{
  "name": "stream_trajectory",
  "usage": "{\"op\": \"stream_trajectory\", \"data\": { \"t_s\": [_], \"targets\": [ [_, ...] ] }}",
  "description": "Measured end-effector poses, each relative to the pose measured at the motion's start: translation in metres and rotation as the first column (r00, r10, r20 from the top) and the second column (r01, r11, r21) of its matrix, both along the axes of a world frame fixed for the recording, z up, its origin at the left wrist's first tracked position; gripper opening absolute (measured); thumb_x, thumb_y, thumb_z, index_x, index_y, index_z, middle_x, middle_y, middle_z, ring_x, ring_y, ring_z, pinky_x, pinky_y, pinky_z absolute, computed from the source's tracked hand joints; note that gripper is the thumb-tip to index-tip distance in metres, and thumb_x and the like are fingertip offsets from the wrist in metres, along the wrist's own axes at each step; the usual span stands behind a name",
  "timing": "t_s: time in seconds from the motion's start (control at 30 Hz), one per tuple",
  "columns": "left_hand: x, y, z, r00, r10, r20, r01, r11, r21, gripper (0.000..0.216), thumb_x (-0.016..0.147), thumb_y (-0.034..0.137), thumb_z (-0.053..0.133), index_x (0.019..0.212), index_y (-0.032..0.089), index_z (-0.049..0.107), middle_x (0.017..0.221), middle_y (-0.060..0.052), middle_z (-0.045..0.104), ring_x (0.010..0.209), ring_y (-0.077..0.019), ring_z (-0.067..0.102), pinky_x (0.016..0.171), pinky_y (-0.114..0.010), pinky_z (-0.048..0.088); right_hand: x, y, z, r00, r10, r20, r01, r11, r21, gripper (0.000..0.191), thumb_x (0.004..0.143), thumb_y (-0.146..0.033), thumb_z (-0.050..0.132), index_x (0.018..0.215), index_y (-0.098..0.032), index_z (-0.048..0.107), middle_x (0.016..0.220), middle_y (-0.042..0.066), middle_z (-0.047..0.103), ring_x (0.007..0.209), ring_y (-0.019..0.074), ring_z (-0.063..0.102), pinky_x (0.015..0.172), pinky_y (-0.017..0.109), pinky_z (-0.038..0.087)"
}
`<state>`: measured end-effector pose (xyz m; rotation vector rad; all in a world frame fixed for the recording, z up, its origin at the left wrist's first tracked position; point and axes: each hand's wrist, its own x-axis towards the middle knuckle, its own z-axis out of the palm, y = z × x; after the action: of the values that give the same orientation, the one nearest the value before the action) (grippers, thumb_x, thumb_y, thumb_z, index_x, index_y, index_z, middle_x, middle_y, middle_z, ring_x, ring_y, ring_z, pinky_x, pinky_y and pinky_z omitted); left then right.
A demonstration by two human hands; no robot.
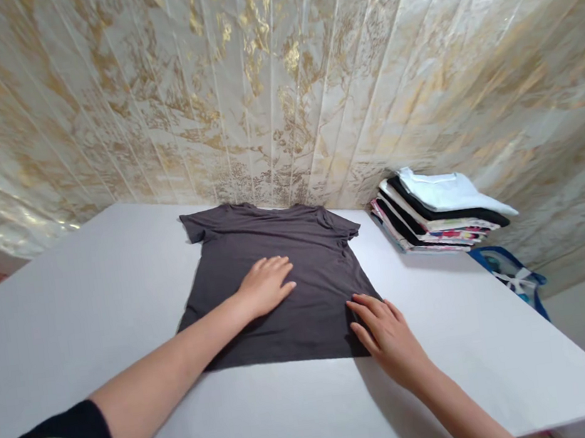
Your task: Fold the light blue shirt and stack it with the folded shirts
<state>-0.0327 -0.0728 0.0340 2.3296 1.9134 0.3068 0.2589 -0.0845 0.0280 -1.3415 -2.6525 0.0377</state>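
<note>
A dark grey T-shirt lies spread out on the white table, its hem towards me and its neck and short sleeves at the far side. Flat on the middle of the shirt rests my left hand, fingers stretched out and pointing right. My right hand touches the shirt's right edge near the hem, its fingers extended over the cloth. Small wrinkles run across the chest and by the right sleeve.
A stack of folded clothes, topped by a white one, sits at the table's far right. Beside the table's right edge is a blue-trimmed item. A patterned gold and cream curtain hangs behind the white table.
</note>
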Motion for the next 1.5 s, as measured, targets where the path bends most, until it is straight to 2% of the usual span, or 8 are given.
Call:
{"op": "stream_trajectory", "data": {
  "t_s": [0.1,0.23,0.47,0.6,0.9,1.07,1.2,1.5],
  "targets": [
    [0.032,-0.038,-0.003,0.992,-0.108,0.064,0.110,0.993,-0.029,0.052,0.093,0.048,0.044,0.139,0.023,0.047,0.151,-0.008,0.039,0.138,-0.0252,0.036,0.113,-0.045,0.025,-0.037,0.010,0.009,0.991,0.131,-0.033,-0.132,0.991,-0.038,0.041,0.096,-0.034,0.041,0.134,-0.022,0.054,0.143,0.010,0.048,0.130,0.0220,0.045,0.107,0.041,0.038],
    [0.025,-0.096,-0.003,0.987,-0.147,0.061,0.149,0.988,-0.029,0.046,0.092,0.045,0.050,0.135,0.031,0.049,0.149,-0.003,0.043,0.136,-0.0256,0.038,0.112,-0.049,0.025,-0.059,0.016,0.001,0.983,0.182,0.008,-0.182,0.982,-0.054,0.045,0.095,-0.034,0.042,0.140,-0.026,0.047,0.147,0.007,0.044,0.134,0.0226,0.041,0.110,0.045,0.033],
    [-0.027,-0.165,0.016,0.933,0.354,-0.062,-0.357,0.933,-0.041,0.027,0.096,0.036,0.044,0.112,0.023,0.062,0.110,-0.006,0.063,0.095,-0.0223,0.062,0.081,-0.036,0.047,-0.046,0.017,-0.020,0.980,0.197,0.015,-0.197,0.980,0.015,0.048,0.097,-0.041,0.037,0.144,-0.030,0.040,0.150,0.005,0.040,0.138,0.0214,0.035,0.113,0.048,0.026],
    [-0.045,-0.163,0.023,0.820,0.553,-0.147,-0.570,0.811,-0.129,0.023,0.098,0.033,0.037,0.101,0.022,0.057,0.099,-0.003,0.063,0.073,-0.0176,0.063,0.059,-0.028,0.042,-0.047,0.017,-0.022,0.980,0.199,0.026,-0.200,0.979,0.032,0.048,0.097,-0.041,0.036,0.144,-0.028,0.041,0.150,0.004,0.041,0.138,0.0213,0.036,0.112,0.047,0.028],
    [-0.073,-0.153,0.008,0.753,0.657,-0.035,-0.657,0.749,-0.083,0.016,0.093,0.033,0.049,0.102,0.020,0.050,0.099,-0.004,0.066,0.085,-0.0197,0.065,0.070,-0.030,0.043,-0.065,0.016,-0.003,0.972,0.225,0.066,-0.223,0.974,-0.039,0.047,0.095,-0.039,0.042,0.139,-0.024,0.048,0.146,0.009,0.045,0.132,0.0250,0.042,0.107,0.048,0.035],
    [-0.069,-0.159,0.002,0.755,0.656,0.005,-0.656,0.755,-0.023,0.017,0.091,0.031,0.050,0.105,0.021,0.048,0.097,-0.004,0.066,0.086,-0.0195,0.064,0.070,-0.029,0.044,-0.140,0.004,0.028,0.875,0.483,0.012,-0.476,0.866,-0.150,0.046,0.095,-0.035,0.043,0.140,-0.026,0.047,0.147,0.006,0.044,0.133,0.0222,0.041,0.110,0.044,0.032],
    [-0.067,-0.166,-0.003,0.765,0.644,0.005,-0.644,0.765,0.018,0.016,0.092,0.030,0.049,0.105,0.021,0.050,0.090,-0.003,0.066,0.082,-0.0184,0.064,0.071,-0.028,0.044,-0.221,0.005,0.024,0.801,0.597,-0.041,-0.594,0.785,-0.178,0.050,0.095,-0.041,0.045,0.142,-0.025,0.043,0.150,0.007,0.040,0.137,0.0226,0.035,0.112,0.045,0.028],
    [-0.060,-0.179,0.000,0.759,0.650,-0.026,-0.650,0.760,0.009,0.016,0.094,0.030,0.044,0.104,0.022,0.054,0.080,-0.002,0.065,0.073,-0.0184,0.062,0.070,-0.029,0.043,-0.316,0.057,-0.012,0.881,0.456,-0.123,-0.467,0.880,-0.083,0.052,0.098,-0.045,0.035,0.145,-0.024,0.035,0.155,0.007,0.030,0.142,0.0242,0.023,0.114,0.052,0.016]
  ]
}}
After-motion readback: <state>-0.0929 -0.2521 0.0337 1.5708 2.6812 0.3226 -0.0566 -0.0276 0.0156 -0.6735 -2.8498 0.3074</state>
